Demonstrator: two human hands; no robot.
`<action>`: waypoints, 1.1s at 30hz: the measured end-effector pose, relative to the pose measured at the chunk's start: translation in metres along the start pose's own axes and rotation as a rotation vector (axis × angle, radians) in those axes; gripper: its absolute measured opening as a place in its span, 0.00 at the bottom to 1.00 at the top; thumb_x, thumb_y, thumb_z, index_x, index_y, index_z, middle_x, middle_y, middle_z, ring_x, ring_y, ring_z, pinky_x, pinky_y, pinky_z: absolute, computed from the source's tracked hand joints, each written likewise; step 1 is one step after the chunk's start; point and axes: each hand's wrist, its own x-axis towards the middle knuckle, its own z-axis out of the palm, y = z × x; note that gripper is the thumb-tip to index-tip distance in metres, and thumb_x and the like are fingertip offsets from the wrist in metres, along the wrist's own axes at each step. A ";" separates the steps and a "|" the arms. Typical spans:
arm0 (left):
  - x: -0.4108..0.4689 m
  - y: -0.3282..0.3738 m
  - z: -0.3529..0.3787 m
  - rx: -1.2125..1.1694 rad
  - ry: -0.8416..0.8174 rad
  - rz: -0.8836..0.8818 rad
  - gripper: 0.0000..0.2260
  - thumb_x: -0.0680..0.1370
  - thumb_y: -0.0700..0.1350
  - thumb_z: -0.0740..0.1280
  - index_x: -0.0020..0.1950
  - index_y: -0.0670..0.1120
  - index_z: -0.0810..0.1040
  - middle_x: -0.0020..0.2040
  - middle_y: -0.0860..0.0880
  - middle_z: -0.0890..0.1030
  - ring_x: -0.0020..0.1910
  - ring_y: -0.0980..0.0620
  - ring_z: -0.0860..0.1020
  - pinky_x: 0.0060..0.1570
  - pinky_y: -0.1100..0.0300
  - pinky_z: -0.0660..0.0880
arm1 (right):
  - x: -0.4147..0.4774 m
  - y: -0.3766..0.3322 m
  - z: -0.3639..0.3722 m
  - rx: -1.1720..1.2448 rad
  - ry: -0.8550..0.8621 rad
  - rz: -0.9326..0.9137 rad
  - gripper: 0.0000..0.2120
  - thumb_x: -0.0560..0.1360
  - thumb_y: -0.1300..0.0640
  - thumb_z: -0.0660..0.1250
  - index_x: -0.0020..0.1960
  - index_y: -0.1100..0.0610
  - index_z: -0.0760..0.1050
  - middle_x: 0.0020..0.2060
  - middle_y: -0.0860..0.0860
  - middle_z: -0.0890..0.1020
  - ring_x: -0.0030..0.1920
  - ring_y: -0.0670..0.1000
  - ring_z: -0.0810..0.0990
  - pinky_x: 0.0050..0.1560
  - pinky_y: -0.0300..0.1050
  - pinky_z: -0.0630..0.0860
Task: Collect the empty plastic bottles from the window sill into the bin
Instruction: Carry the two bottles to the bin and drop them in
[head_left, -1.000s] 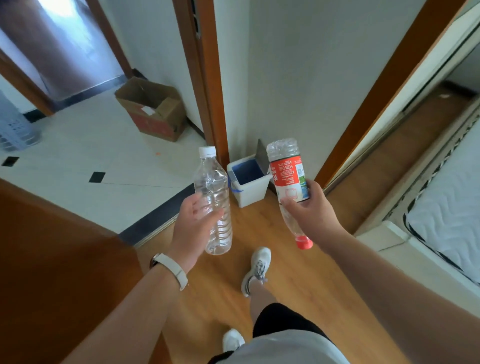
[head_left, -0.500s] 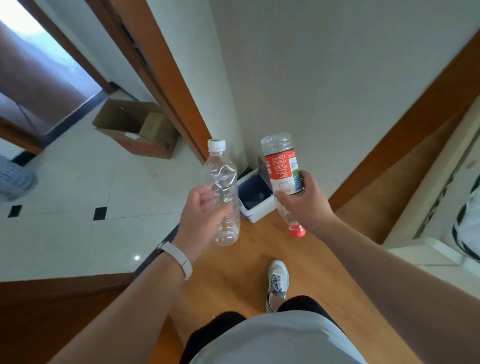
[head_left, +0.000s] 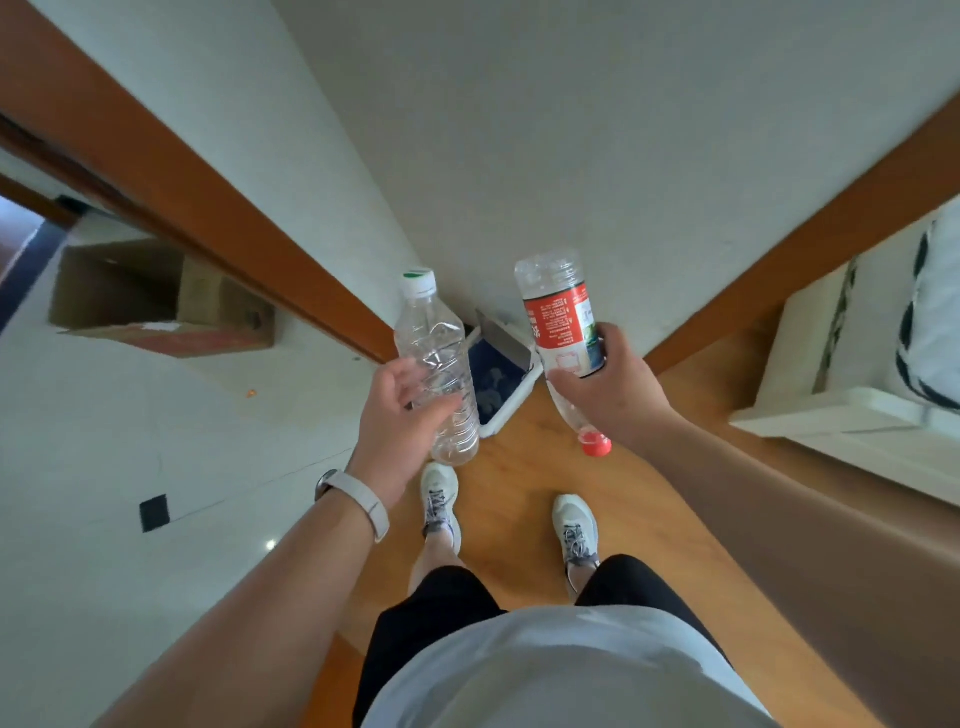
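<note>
My left hand (head_left: 402, 415) grips a clear plastic bottle (head_left: 439, 364) with a white cap, held upright. My right hand (head_left: 613, 384) grips a second bottle (head_left: 558, 317) with a red label, turned upside down so its red cap (head_left: 596, 445) points at the floor. Between and just beyond both hands stands the small white bin (head_left: 501, 384) with a dark blue liner and its lid raised against the wall. Both bottles hover close to the bin's opening, one on each side. The bin's left part is hidden behind the clear bottle.
A brown door frame (head_left: 218, 208) runs diagonally on the left, with an open cardboard box (head_left: 156, 301) on the tiled floor beyond it. A white bed frame (head_left: 857, 410) stands at the right. My feet (head_left: 509, 514) stand on the wooden floor just before the bin.
I have walked closer to the bin and the view has tipped down. Both feet now stand together near it, and the bottles sit right over its sides.
</note>
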 end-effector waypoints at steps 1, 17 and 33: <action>0.013 -0.004 -0.002 0.006 -0.020 0.002 0.28 0.72 0.47 0.77 0.68 0.53 0.69 0.60 0.62 0.75 0.63 0.59 0.73 0.55 0.62 0.72 | 0.004 0.000 0.007 -0.004 0.010 0.022 0.33 0.71 0.44 0.72 0.70 0.48 0.61 0.54 0.44 0.75 0.50 0.48 0.78 0.42 0.39 0.76; 0.215 -0.092 -0.049 0.241 -0.309 0.035 0.23 0.71 0.53 0.77 0.61 0.55 0.71 0.57 0.56 0.77 0.58 0.56 0.77 0.57 0.57 0.76 | 0.100 -0.003 0.154 0.068 0.179 0.268 0.31 0.69 0.48 0.75 0.66 0.45 0.62 0.46 0.37 0.75 0.42 0.37 0.77 0.30 0.29 0.70; 0.331 -0.292 0.092 0.347 -0.320 0.059 0.22 0.71 0.47 0.78 0.57 0.56 0.69 0.52 0.62 0.79 0.52 0.68 0.77 0.44 0.79 0.69 | 0.249 0.198 0.281 0.116 0.166 0.250 0.27 0.69 0.50 0.74 0.60 0.41 0.60 0.47 0.35 0.74 0.44 0.35 0.75 0.39 0.29 0.69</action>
